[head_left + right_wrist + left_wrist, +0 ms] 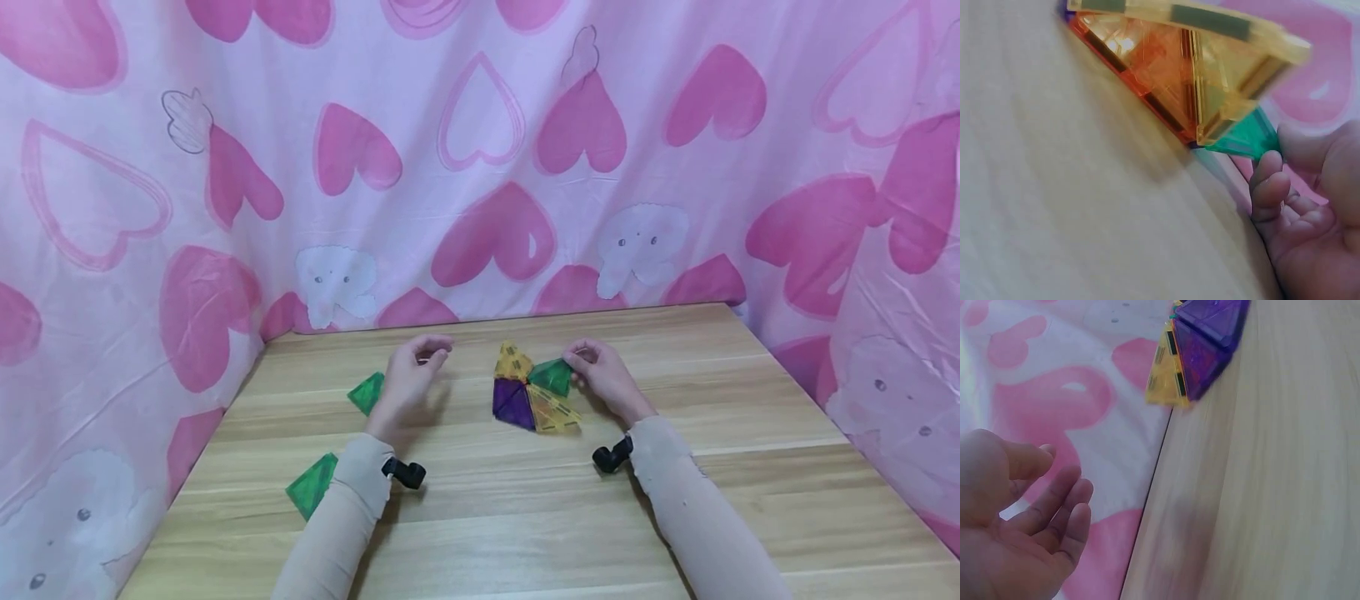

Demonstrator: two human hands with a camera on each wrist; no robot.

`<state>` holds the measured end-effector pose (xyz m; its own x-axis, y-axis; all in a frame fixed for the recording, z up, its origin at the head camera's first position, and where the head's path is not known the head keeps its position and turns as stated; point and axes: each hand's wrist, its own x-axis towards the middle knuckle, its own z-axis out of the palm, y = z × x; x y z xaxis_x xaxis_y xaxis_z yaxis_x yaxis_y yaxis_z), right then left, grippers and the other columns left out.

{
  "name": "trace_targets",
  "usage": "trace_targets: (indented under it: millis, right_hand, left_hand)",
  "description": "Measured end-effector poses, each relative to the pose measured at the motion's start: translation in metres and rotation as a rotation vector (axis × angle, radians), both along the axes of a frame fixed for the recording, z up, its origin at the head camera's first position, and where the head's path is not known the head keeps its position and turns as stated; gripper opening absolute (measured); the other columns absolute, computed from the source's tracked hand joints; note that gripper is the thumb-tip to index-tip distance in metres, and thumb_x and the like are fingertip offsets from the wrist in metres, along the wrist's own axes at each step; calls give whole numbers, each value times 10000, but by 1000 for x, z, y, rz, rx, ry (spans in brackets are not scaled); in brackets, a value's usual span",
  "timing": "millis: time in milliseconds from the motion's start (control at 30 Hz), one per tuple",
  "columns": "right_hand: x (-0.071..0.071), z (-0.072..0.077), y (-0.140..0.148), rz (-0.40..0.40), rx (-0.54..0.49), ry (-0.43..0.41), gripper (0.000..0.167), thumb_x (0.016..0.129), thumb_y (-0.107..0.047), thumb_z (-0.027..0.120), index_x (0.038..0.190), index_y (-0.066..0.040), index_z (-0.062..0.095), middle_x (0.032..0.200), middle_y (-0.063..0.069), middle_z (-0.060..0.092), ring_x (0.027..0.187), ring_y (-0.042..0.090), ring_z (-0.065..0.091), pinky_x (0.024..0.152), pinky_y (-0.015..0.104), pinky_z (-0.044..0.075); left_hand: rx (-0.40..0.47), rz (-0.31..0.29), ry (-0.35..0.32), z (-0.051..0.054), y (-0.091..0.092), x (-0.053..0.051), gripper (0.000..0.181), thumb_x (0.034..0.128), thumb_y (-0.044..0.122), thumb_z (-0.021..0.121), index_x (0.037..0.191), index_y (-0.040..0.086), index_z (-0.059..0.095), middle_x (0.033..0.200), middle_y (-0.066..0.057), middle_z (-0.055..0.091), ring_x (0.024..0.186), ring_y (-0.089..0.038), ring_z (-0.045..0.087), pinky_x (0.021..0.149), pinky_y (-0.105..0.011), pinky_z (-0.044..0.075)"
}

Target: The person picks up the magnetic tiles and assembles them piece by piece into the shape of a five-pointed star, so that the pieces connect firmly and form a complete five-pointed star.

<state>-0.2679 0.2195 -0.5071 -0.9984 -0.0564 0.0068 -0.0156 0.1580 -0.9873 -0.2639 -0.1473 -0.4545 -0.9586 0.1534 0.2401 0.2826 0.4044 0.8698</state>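
Note:
Between thumb and fingers my right hand pinches a green translucent magnetic tile. That tile meets a joined cluster of magnetic tiles standing on the table: purple ones, a yellow one at the back and a yellow piece at the front right. In the right wrist view an orange tile shows beside the yellow, with the green tile partly behind them. Left of the cluster, my left hand hovers with loosely bent fingers and holds nothing; the left wrist view shows its palm bare.
Two loose green tiles lie on the wooden table: one beside the left hand, another by the left forearm. A pink curtain with hearts hangs behind the table's back edge and along both sides.

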Motion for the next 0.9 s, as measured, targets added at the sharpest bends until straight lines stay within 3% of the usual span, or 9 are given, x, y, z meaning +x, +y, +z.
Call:
trace_targets:
  millis: [167, 333, 567, 700, 800, 900]
  right_hand:
    - [0, 1, 11, -98, -15, -5, 216, 1136, -138, 657, 1220, 59, 640, 854, 24, 675, 691, 93, 619, 590, 223, 550]
    - [-1, 2, 19, -170, 8, -23, 223, 1145, -151, 640, 1242, 49, 628, 870, 24, 671, 696, 90, 617, 593, 218, 543]
    - [1, 4, 23, -239, 35, -57, 212, 1162, -164, 602, 1272, 17, 605, 949, 69, 666, 711, 90, 625, 623, 223, 563]
    - [3, 5, 25, -254, 47, -64, 191, 1167, -160, 582, 1258, 8, 596, 953, 69, 659, 713, 87, 621, 619, 225, 558]
    - [3, 6, 26, -256, 55, -61, 192, 1170, -170, 577, 1260, -1, 592, 945, 55, 657, 717, 88, 620, 620, 224, 552]
    - [2, 6, 26, -261, 47, -61, 237, 1172, -186, 576, 1312, 6, 586, 945, 44, 653, 718, 84, 613, 614, 218, 545]
  left_hand:
    - [-56, 28, 26, 2, -26, 3, 252, 1119, 106, 670, 1345, 49, 766, 1302, -152, 778, 1213, -301, 711, 1081, -495, 571]
    - [-191, 37, 20, 2, -66, 5, 411, 1073, 174, 763, 1458, 46, 696, 1449, -231, 707, 1364, -415, 652, 1132, -575, 543]
    - [-424, 2, -98, 10, -126, 10, 807, 983, 247, 888, 1663, 75, 489, 1642, -308, 512, 1500, -556, 486, 1197, -709, 437]
    - [-501, -73, -180, 7, -134, 12, 960, 922, 311, 948, 1686, 31, 437, 1658, -307, 494, 1497, -544, 487, 1213, -703, 421]
    - [-570, -80, -163, 1, -128, 11, 975, 872, 326, 987, 1642, -8, 491, 1587, -316, 549, 1408, -494, 538, 1181, -670, 461]
    - [-582, -64, -133, -4, -120, 9, 919, 856, 271, 998, 1592, -41, 544, 1531, -311, 583, 1352, -463, 571, 1155, -643, 482]
